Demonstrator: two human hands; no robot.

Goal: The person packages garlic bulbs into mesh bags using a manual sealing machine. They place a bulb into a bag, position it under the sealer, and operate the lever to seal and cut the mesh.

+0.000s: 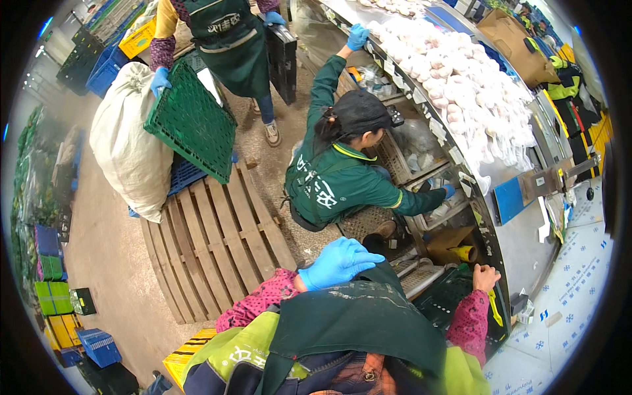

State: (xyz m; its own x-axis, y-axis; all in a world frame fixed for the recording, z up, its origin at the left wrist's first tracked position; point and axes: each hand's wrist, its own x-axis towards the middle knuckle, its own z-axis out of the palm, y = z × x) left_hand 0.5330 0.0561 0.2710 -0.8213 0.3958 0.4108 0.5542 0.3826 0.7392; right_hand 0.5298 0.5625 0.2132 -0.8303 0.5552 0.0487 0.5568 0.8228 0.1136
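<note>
My left hand (339,263), in a blue glove, lies on the dark green apron (355,322) over my lap. Its fingers are stretched out flat and hold nothing visible. My right hand (486,277) is bare and curled against the edge of the metal counter (503,237); what it grips, if anything, is hidden. A thin yellow object (495,307) hangs beside the right wrist. Below this hand stands a dark green crate (442,299). A large heap of white garlic bulbs (454,85) covers the counter's far part.
A crouching person (342,171) in green reaches into shelves under the counter. Beyond, another person (227,46) holds a green crate (191,118) near a white sack (128,138). A wooden pallet (217,237) lies on the floor at left. A blue board (508,201) rests on the counter.
</note>
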